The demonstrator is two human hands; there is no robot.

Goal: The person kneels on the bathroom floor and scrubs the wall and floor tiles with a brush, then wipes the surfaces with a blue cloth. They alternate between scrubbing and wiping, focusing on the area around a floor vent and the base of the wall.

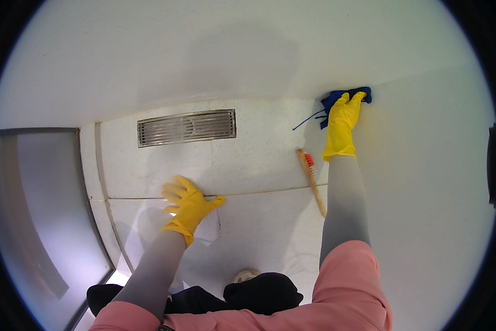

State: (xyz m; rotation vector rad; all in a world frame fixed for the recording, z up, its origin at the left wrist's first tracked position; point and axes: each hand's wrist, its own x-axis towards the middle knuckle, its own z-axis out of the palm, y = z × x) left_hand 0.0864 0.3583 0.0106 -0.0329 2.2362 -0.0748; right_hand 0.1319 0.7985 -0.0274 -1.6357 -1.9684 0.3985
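My right hand (343, 120), in a yellow rubber glove, presses a dark blue cloth (333, 99) into the corner where the white walls meet the floor; a loose blue thread trails to its left. My left hand (186, 202), gloved in yellow too, is spread with nothing in it, over the white tiled floor (256, 165). Whether it touches the tiles I cannot tell. Between my arms, nearer the right one, lies a scrub brush (310, 178) with a wooden handle and red and white bristles.
A rectangular metal floor drain (186, 128) is set in the tiles near the far wall (239, 53). At the left stands a frosted panel (57, 207) with a dark frame. A smooth wall (430, 186) rises on the right, with a dark object at its far edge.
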